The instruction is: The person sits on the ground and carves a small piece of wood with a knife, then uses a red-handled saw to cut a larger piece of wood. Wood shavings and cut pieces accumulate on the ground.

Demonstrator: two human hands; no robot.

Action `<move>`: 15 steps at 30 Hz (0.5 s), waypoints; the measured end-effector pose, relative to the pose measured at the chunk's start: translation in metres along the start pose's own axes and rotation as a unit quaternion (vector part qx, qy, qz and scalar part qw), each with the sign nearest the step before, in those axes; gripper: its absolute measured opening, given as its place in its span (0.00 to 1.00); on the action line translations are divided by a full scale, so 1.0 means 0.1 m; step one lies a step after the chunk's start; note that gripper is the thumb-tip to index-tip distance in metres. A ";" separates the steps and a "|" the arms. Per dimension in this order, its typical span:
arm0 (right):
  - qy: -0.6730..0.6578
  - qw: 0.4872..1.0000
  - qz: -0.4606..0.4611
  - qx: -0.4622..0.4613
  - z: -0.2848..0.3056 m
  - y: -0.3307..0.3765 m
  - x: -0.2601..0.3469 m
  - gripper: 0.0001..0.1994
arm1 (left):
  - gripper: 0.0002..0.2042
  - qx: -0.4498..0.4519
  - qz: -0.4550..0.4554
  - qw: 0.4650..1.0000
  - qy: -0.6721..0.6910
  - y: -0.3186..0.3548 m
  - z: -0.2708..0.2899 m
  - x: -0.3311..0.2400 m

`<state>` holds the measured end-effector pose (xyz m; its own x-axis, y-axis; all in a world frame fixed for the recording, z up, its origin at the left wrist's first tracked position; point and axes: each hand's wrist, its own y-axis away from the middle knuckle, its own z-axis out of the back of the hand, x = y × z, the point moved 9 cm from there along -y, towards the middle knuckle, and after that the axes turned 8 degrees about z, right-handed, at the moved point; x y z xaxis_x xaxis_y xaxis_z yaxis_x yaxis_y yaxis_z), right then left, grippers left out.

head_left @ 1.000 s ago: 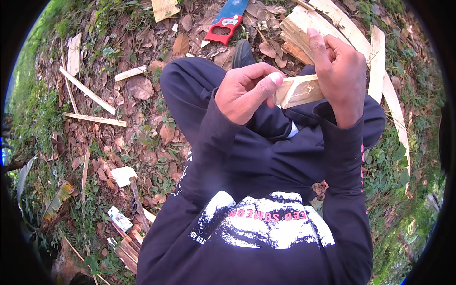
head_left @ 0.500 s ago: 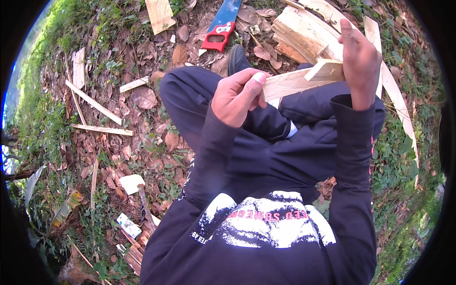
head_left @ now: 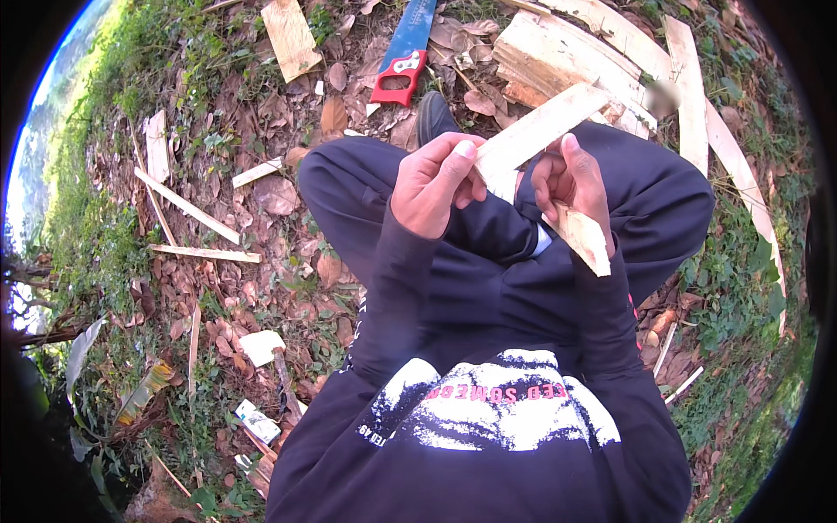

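Observation:
My left hand pinches one end of a flat, pale strip of wood, which slants up and away to the right above my crossed legs. Its far end overlaps the view of a stack of boards. In my right hand, just below that strip, a shorter piece of wood with a rough, angled end points down toward my right sleeve. The two pieces are apart. Fingers of my right hand are curled, with the thumb raised.
A handsaw with a blue blade and red handle lies ahead on leaf litter. Thick split boards are piled at far right, with long planks beside them. Thin sticks lie left; a small white box sits lower left.
My right hand has come down and inward, taking the short piece away from the strip. The strip in my left hand now tilts upward to the right.

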<state>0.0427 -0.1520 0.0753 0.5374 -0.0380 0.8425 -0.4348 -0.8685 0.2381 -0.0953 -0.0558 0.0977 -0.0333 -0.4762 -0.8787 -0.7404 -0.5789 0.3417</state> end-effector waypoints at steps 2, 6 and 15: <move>-0.062 0.998 0.009 -0.013 -0.02 0.00 -0.01 0.21 | 0.16 0.008 0.010 1.000 -0.007 0.00 -0.02 0.03; -0.023 0.999 -0.001 -0.040 0.01 -0.03 -0.02 0.17 | 0.16 0.000 0.020 1.000 -0.013 0.00 -0.05 0.06; -0.025 0.998 0.003 -0.053 0.07 -0.04 -0.01 0.16 | 0.15 -0.035 0.015 0.999 0.027 -0.08 0.11 0.13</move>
<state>0.0487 -0.1518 0.0704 0.5679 -0.0703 0.8201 -0.5112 -0.8110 0.2845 -0.0975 -0.0496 0.0801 -0.0172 -0.5273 -0.8495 -0.6905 -0.6082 0.3915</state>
